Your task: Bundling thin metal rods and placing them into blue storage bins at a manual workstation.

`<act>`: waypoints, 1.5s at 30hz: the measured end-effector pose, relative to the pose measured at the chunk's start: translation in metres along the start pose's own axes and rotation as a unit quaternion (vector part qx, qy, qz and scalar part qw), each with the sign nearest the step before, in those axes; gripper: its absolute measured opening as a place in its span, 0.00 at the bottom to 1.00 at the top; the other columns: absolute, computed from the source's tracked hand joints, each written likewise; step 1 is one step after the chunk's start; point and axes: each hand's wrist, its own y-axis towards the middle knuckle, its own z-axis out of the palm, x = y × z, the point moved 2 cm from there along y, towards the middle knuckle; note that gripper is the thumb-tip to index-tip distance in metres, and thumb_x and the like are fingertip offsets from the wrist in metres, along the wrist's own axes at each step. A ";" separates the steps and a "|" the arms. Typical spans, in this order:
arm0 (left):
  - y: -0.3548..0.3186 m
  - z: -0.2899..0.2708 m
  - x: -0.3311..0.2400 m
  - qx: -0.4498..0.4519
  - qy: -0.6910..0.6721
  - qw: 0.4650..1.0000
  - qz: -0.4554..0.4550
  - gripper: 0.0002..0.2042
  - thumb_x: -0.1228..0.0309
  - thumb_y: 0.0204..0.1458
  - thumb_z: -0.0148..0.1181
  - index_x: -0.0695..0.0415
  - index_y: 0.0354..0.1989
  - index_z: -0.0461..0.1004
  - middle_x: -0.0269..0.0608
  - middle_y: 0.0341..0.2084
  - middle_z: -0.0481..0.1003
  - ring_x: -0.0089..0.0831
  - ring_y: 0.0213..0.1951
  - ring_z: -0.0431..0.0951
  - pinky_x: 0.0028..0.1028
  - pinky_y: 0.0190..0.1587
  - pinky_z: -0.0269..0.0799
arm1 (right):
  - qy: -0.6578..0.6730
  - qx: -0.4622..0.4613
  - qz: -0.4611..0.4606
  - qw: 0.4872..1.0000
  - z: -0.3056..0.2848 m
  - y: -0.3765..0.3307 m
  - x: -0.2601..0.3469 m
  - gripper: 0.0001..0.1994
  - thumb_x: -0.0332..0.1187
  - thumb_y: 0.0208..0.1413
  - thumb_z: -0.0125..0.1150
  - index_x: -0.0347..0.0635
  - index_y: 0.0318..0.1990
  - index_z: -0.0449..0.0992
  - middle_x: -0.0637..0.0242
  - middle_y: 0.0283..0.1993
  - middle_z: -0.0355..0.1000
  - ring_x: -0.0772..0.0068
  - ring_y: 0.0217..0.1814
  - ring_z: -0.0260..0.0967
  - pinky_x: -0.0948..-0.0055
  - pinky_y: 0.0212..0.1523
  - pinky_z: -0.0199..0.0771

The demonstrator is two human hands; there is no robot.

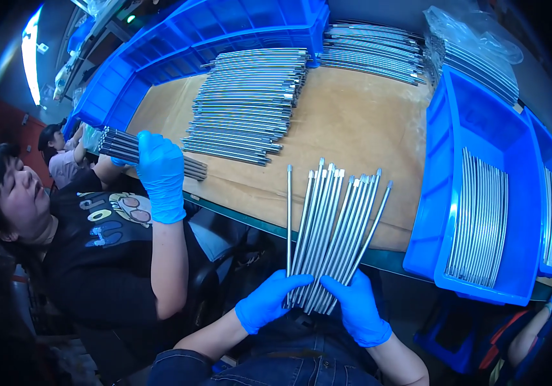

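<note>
A fanned bundle of metal rods (329, 231) rises between a person's blue-gloved left hand (271, 300) and right hand (359, 309), thumbs (300, 280) pressed against its near side (the fingers behind are largely hidden). Beyond the grip, stacked rods (244, 106) cover part of a brown tabletop (359, 122); to its right, a blue bin (440, 174) holds more. Left, a co-worker's gloved hand (160, 170) clasps darker rods (116, 143), obscuring their middle.

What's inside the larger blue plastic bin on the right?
A layer of slim silver metal rods lies side by side in the blue plastic bin; whatever is beneath them is covered.
</note>
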 end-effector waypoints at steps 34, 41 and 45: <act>0.013 0.010 -0.005 -0.051 -0.464 0.821 -0.328 0.19 0.78 0.48 0.57 0.64 0.51 0.68 0.46 0.44 0.74 0.33 0.44 0.76 0.29 0.47 0.72 | 0.089 0.008 0.066 0.994 -0.009 -0.006 -0.013 0.16 0.28 0.56 0.52 0.31 0.52 0.67 0.59 0.48 0.71 0.71 0.48 0.70 0.72 0.52 0.66; 0.013 0.010 -0.015 -0.054 -0.465 0.819 -0.333 0.19 0.75 0.50 0.57 0.64 0.52 0.68 0.45 0.43 0.74 0.30 0.44 0.76 0.27 0.46 0.72 | 0.066 0.009 0.050 0.997 -0.008 -0.006 -0.011 0.16 0.28 0.56 0.53 0.32 0.51 0.68 0.60 0.48 0.71 0.72 0.47 0.70 0.72 0.52 0.67; 0.014 0.013 -0.017 -0.069 -0.450 0.832 -0.317 0.19 0.75 0.50 0.57 0.64 0.52 0.68 0.45 0.43 0.74 0.30 0.44 0.76 0.27 0.46 0.72 | 0.062 0.004 0.043 0.997 -0.008 -0.005 -0.011 0.16 0.28 0.55 0.54 0.32 0.51 0.68 0.60 0.47 0.72 0.72 0.47 0.70 0.72 0.51 0.67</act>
